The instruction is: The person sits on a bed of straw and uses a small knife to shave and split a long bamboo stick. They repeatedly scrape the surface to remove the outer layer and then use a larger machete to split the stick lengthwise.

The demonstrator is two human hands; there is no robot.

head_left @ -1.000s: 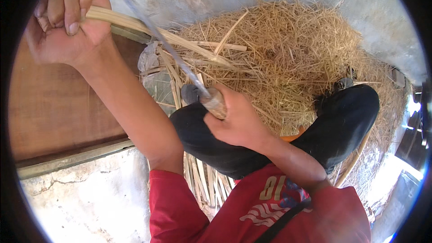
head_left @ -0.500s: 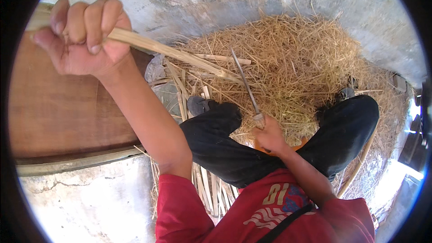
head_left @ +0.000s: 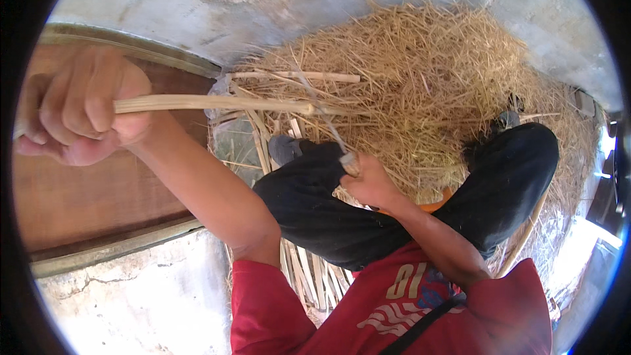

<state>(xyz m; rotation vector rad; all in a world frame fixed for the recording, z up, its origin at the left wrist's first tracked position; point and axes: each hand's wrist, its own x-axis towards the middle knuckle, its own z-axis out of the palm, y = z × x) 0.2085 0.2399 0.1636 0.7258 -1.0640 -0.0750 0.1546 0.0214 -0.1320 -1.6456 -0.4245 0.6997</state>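
My left hand (head_left: 82, 102), raised at the far left, is wrapped round a pale split wooden strip (head_left: 217, 102), bamboo-like. The strip reaches nearly level to the right, out over the straw-like heap. My right hand (head_left: 371, 184), between my knees, grips the handle of a long, thin-bladed knife (head_left: 330, 126). Its blade slants up and to the left, crossing the strip near the strip's right part. Motion blurs the blade's tip, and whether blade and strip touch I cannot tell.
A heap of straw-like shavings (head_left: 420, 72) covers the floor ahead, against a stained wall (head_left: 276, 0). At left is a brown wooden panel (head_left: 98, 204). Several cut strips (head_left: 312, 279) lie beside my left leg; another strip (head_left: 296, 77) rests on the heap. Something orange (head_left: 437, 204) shows between my legs.
My left hand has moved left and down, bringing the strip from a slant to nearly level. My right hand and the knife have shifted left, the blade tilting further left.
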